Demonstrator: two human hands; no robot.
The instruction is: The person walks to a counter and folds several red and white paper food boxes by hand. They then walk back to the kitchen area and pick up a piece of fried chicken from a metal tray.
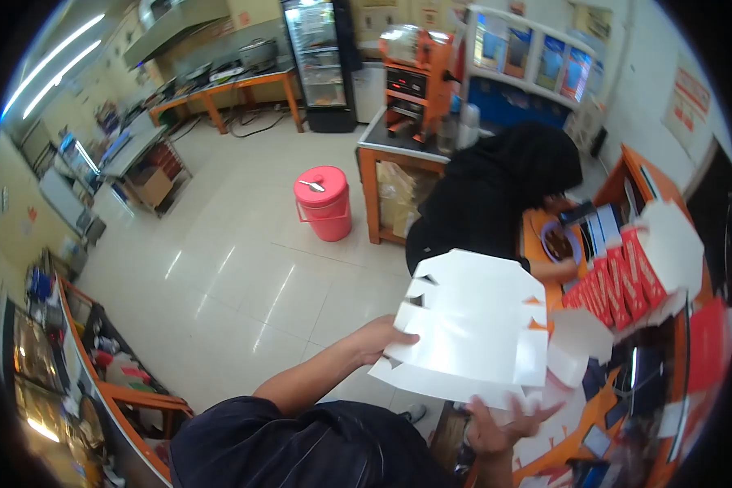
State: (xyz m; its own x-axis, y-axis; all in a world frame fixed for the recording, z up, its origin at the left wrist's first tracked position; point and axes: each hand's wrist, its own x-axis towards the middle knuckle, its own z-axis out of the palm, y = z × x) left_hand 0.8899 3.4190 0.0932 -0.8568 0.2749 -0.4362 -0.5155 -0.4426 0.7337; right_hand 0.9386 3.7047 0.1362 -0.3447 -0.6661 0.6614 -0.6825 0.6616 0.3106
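Note:
A flat white cardboard box blank [476, 321], notched along its sides, is held up in front of me. My left hand [382, 339] pinches its left edge, thumb on the upper face and fingers underneath. Below the blank's lower right edge is my right hand [504, 424], fingers spread and slightly blurred, with nothing gripped in it. Right of the blank, more white cardboard pieces [573, 346] lie on the cluttered orange table [576, 423]. Beyond them stands a row of folded red-and-white boxes [618, 281].
A person in black [496, 187] leans over the table by a bowl of brown food [558, 242]. On the floor stands a pink lidded bucket [325, 203]. An orange machine [415, 85] sits on a counter near a glass-door fridge [321, 65]. Shelving [98, 358] lines the left.

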